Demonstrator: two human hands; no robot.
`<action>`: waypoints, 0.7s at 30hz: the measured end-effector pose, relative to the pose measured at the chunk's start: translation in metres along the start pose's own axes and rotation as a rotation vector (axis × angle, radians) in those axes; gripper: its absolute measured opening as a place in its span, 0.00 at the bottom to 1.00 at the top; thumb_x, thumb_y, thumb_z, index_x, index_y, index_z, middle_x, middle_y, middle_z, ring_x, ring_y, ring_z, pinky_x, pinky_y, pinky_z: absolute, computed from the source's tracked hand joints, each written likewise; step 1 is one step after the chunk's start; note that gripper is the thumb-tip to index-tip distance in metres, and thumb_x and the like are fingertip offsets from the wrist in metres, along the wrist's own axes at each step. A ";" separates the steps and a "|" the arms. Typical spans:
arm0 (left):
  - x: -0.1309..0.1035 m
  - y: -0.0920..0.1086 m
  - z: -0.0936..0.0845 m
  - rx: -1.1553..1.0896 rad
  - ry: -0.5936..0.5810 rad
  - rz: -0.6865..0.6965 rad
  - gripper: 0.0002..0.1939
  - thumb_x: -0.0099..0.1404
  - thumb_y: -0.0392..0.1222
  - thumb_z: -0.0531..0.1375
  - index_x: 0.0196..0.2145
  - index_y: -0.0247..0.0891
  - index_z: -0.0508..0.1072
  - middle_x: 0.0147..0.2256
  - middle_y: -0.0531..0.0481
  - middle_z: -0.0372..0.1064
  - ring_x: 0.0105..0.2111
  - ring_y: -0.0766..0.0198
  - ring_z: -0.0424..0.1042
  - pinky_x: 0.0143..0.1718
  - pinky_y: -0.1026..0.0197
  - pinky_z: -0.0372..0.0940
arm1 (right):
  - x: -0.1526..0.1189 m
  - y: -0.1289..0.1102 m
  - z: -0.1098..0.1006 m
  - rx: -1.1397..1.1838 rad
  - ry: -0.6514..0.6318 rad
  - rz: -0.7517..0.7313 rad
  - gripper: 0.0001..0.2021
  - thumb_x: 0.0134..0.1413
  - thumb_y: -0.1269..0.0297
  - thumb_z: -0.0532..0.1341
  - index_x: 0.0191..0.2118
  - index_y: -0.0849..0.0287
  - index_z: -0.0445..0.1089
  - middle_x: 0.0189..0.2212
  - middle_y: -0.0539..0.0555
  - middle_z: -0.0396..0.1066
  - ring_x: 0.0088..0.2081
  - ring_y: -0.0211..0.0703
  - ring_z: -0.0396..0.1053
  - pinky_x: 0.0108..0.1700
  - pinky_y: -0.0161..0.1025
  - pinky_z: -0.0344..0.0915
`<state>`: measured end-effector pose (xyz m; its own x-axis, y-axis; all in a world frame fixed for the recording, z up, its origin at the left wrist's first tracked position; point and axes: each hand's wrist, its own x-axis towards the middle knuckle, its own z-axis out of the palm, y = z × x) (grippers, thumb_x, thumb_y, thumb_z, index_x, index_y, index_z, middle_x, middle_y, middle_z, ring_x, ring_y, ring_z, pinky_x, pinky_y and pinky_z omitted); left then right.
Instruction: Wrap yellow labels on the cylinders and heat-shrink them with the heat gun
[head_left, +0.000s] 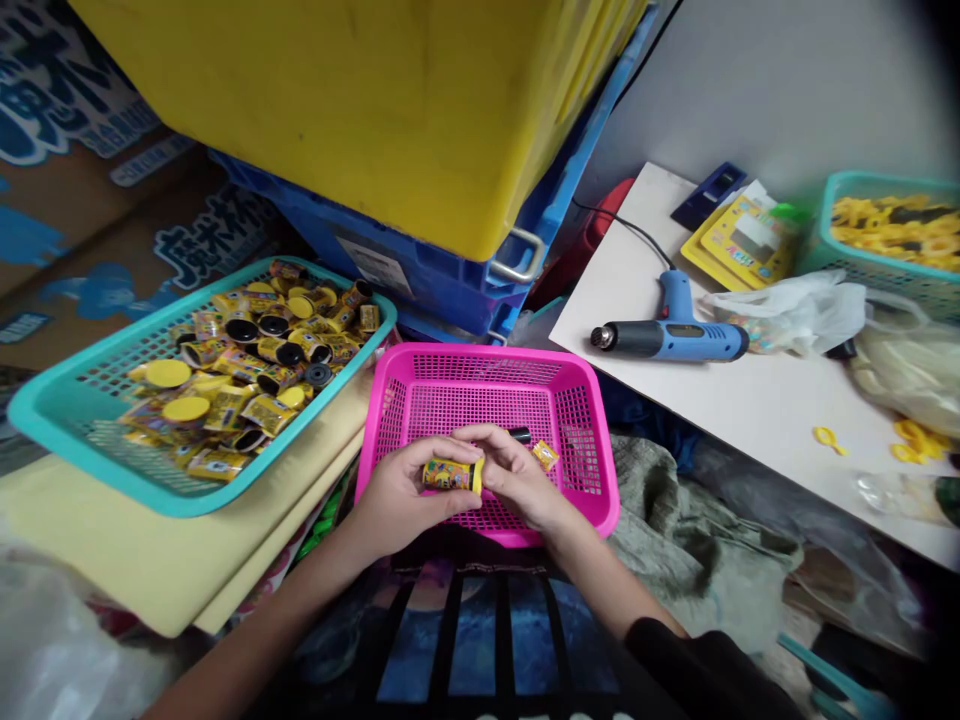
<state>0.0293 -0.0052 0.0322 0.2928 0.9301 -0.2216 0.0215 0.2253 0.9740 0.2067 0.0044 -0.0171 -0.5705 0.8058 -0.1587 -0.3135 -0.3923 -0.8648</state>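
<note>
Two hands holding yellow tube above pink basket; teal basket left, blue crate close behind, heat gun right.

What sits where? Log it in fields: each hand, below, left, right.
left hand: holds small yellow printed cylindrical container
right hand: fingers at that container's yellow capped end
below: pink plastic mesh basket, black cylindrical piece and yellow printed piece inside
left: turquoise plastic mesh basket holding many yellow printed containers
right: white tabletop bearing blue-and-black heat gun
</note>
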 end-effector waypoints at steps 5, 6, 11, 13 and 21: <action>-0.004 0.002 -0.002 -0.061 -0.111 0.006 0.14 0.61 0.39 0.64 0.45 0.40 0.75 0.49 0.44 0.74 0.50 0.58 0.74 0.50 0.56 0.70 | 0.001 -0.004 0.002 -0.025 -0.006 0.006 0.33 0.49 0.42 0.64 0.53 0.59 0.61 0.51 0.59 0.64 0.50 0.37 0.67 0.51 0.34 0.69; -0.005 0.001 -0.003 -0.062 -0.102 0.006 0.15 0.62 0.39 0.63 0.48 0.40 0.74 0.50 0.43 0.73 0.50 0.58 0.74 0.50 0.56 0.71 | 0.001 -0.004 0.003 -0.041 0.001 -0.003 0.33 0.49 0.41 0.64 0.54 0.59 0.60 0.51 0.59 0.64 0.49 0.36 0.68 0.50 0.34 0.69; -0.010 -0.002 -0.009 0.045 0.052 0.082 0.16 0.58 0.39 0.67 0.45 0.41 0.75 0.48 0.44 0.73 0.49 0.57 0.74 0.50 0.56 0.71 | -0.001 -0.005 0.010 -0.161 0.109 -0.084 0.25 0.49 0.53 0.67 0.49 0.58 0.62 0.42 0.54 0.65 0.38 0.28 0.65 0.39 0.27 0.68; -0.011 0.002 -0.013 0.087 0.050 0.120 0.14 0.61 0.40 0.64 0.45 0.43 0.77 0.49 0.44 0.73 0.52 0.57 0.72 0.52 0.56 0.70 | -0.002 -0.007 0.011 -0.208 0.178 -0.155 0.19 0.50 0.58 0.67 0.45 0.59 0.65 0.42 0.54 0.64 0.41 0.29 0.65 0.40 0.26 0.68; -0.009 0.003 -0.024 0.103 0.098 0.130 0.12 0.62 0.35 0.61 0.40 0.47 0.82 0.42 0.50 0.79 0.43 0.59 0.79 0.48 0.58 0.74 | -0.004 -0.011 0.009 -0.358 0.185 -0.392 0.17 0.47 0.67 0.68 0.44 0.57 0.68 0.42 0.52 0.65 0.45 0.29 0.68 0.45 0.27 0.71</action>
<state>0.0037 -0.0057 0.0363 0.2053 0.9744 -0.0921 0.0884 0.0753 0.9932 0.2054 0.0008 -0.0028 -0.3106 0.9379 0.1544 -0.1795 0.1016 -0.9785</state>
